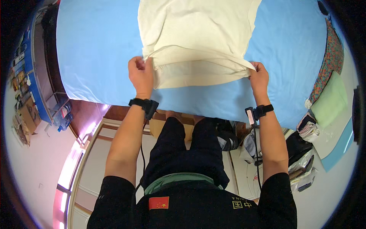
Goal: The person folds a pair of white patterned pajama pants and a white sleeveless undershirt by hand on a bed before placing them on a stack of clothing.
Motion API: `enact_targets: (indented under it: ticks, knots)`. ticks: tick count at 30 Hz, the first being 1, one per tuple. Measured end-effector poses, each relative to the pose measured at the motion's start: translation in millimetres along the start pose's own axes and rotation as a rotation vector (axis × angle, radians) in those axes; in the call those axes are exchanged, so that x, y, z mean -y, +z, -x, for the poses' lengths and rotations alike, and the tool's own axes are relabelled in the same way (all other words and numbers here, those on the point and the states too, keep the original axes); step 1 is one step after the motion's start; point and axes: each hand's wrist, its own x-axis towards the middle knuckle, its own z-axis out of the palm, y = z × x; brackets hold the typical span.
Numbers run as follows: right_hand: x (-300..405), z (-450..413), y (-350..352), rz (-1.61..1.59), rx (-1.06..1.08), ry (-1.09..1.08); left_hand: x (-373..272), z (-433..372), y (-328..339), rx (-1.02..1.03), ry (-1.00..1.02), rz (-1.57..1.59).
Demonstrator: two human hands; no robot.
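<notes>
A cream-coloured cloth garment point(197, 31), perhaps a shirt, lies spread on a bed with a light blue sheet point(97, 48). Its near edge gapes, so the inside of the lower layer shows between two hems. At the left corner of this edge, my left hand point(140, 75) pinches the fabric between thumb and fingers. My right hand point(259, 78) grips the opposite corner and holds the upper layer slightly raised. The far end of the garment runs out of the top of the view. Both wrists wear black straps with small devices and cables.
On the right are a light green pillow point(330, 98), a floral cloth point(328, 61) and several bags point(300, 146). A blue-edged shelf point(37, 91) with assorted items stands left, near plastic water bottles point(63, 117). The bed's near edge runs just before my legs.
</notes>
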Motion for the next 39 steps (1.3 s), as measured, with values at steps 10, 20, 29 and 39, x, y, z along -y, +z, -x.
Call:
enact_targets:
  ticks: [10, 20, 29, 39]
  knots:
    - [-27.0, 4.3, 12.6, 0.04, 0.002, 0.021, -3.9, 40.2, 17.3, 0.1, -0.047, -0.529]
    - [-29.8, 23.1, -10.2, 0.009, 0.053, -0.007, 29.2, 26.9, -21.1, -0.014, -0.267, 0.138]
    - [-17.8, 59.4, -69.0, 0.4, -0.091, -0.326, -5.1, 22.5, -117.3, 0.035, -0.063, -0.211]
    - [140.7, 123.9, -180.5, -0.702, -0.098, -0.045, -152.3, 17.2, -234.3, 0.262, 0.013, 0.054]
